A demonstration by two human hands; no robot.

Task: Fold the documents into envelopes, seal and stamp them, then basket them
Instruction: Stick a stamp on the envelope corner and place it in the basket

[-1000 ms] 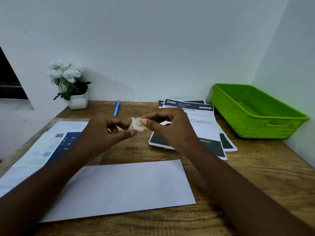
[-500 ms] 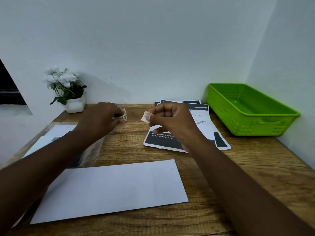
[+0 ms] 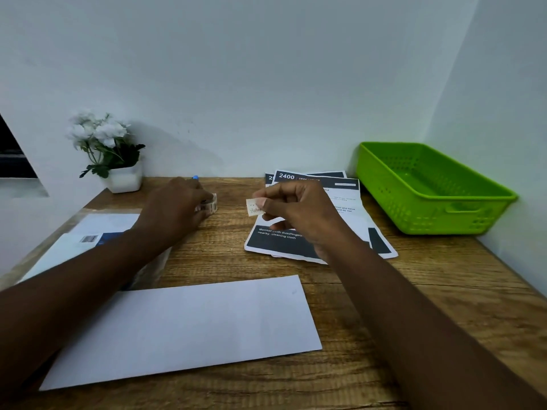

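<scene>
A plain white envelope (image 3: pixel 189 327) lies flat on the wooden desk (image 3: pixel 444 291) in front of me. My right hand (image 3: pixel 299 214) pinches a single small stamp (image 3: pixel 254 207) in the air above the printed documents (image 3: pixel 352 214). My left hand (image 3: pixel 174 211) holds the rest of the stamps (image 3: pixel 210 205) low at the desk surface, left of the documents. An empty green basket (image 3: pixel 426 187) stands at the back right, against the wall.
A white pot of white flowers (image 3: pixel 112 155) stands at the back left. A blue pen (image 3: pixel 195 177) peeks out behind my left hand. A clear packet of envelopes with a blue label (image 3: pixel 88 241) lies along the desk's left edge.
My hands have separated: the right tore off one stamp and keeps it raised, while the left carried the remaining stamps left and down to the desk.
</scene>
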